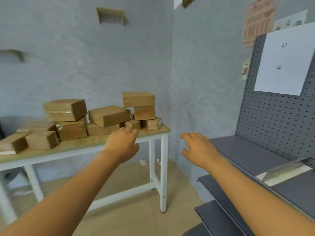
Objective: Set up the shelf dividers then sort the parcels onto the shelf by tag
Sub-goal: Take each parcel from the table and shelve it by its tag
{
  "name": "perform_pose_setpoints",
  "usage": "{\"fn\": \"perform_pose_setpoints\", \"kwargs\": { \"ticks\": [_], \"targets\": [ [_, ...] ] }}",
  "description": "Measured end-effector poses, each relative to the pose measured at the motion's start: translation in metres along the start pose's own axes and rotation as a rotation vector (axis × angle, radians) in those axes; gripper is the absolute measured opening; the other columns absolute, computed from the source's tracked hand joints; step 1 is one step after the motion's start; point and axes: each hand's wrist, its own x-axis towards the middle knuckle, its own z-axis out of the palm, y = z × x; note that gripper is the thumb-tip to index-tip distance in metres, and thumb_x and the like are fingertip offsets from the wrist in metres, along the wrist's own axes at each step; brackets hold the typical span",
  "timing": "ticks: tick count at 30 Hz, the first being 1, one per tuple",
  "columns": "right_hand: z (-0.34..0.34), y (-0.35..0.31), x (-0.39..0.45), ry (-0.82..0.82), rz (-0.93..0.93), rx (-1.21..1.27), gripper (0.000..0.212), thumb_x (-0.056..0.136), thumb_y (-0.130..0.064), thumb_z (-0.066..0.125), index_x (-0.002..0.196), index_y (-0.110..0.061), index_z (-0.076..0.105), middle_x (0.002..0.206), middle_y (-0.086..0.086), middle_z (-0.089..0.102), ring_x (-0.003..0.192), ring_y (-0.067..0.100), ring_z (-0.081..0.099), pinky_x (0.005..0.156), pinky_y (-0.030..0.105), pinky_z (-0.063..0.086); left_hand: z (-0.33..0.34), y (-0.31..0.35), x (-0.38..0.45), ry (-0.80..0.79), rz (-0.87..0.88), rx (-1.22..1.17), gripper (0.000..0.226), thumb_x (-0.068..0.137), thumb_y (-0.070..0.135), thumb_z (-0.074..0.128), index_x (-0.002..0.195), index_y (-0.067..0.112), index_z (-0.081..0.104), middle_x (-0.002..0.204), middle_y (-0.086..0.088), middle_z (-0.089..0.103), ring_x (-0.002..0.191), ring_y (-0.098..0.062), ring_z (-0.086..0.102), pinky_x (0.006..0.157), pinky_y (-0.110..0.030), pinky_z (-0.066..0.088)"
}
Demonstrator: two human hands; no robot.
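Several brown cardboard parcels [109,115] lie piled on a white-legged table [95,142] at the left. My left hand [123,143] reaches out with relaxed fingers, its fingertips close to a small parcel [132,124] at the table's front right. My right hand [198,149] hovers empty in the gap between table and shelf, fingers spread loosely. The grey metal shelf [247,154] stands at the right with a pegboard back [276,120]. A shiny metal divider [286,172] lies on the shelf board at the far right.
A white paper sheet [284,62] with faint marks hangs on the pegboard. Lower grey shelf boards [219,215] step out at the bottom right. Grey walls meet in a corner behind the table, and the tan floor [136,210] lies open below.
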Motion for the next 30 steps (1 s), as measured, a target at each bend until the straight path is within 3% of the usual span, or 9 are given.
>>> {"fn": "perform_pose_setpoints", "kwargs": {
  "ticks": [8, 16, 24, 30],
  "targets": [
    [0.057, -0.041, 0.141, 0.005, -0.105, 0.072, 0.047, 0.097, -0.031, 0.050, 0.143, -0.020, 0.044, 0.135, 0.006, 0.054, 0.122, 0.028, 0.050, 0.100, 0.039, 0.041, 0.065, -0.088, 0.066, -0.011, -0.103, -0.001, 0.042, 0.097, 0.043, 0.049, 0.132, 0.021, 0.051, 0.124, 0.000, 0.060, 0.111, -0.023, 0.057, 0.087, -0.035, 0.051],
    [0.102, -0.023, 0.297, 0.017, -0.175, 0.093, 0.040, 0.094, -0.024, 0.051, 0.134, -0.019, 0.050, 0.132, 0.003, 0.054, 0.120, 0.027, 0.050, 0.099, 0.038, 0.043, 0.123, -0.134, 0.195, -0.021, -0.150, 0.026, 0.030, 0.095, 0.038, 0.047, 0.118, 0.019, 0.055, 0.111, 0.000, 0.060, 0.102, -0.022, 0.057, 0.081, -0.036, 0.052],
    [0.129, -0.017, 0.418, 0.024, -0.202, 0.166, 0.044, 0.095, -0.024, 0.052, 0.138, -0.021, 0.049, 0.132, 0.003, 0.057, 0.120, 0.025, 0.051, 0.100, 0.038, 0.044, 0.172, -0.184, 0.300, 0.080, -0.245, -0.069, 0.032, 0.096, 0.034, 0.046, 0.123, 0.021, 0.056, 0.116, 0.001, 0.061, 0.106, -0.021, 0.056, 0.079, -0.034, 0.051],
    [0.146, 0.001, 0.509, 0.155, -0.082, 0.408, 0.043, 0.097, -0.027, 0.057, 0.139, -0.019, 0.051, 0.134, 0.003, 0.056, 0.122, 0.023, 0.054, 0.098, 0.041, 0.048, 0.204, -0.228, 0.384, 0.243, -0.319, -0.249, 0.038, 0.097, 0.042, 0.047, 0.128, 0.022, 0.056, 0.120, 0.000, 0.061, 0.108, -0.022, 0.057, 0.079, -0.036, 0.051]
  ]
}}
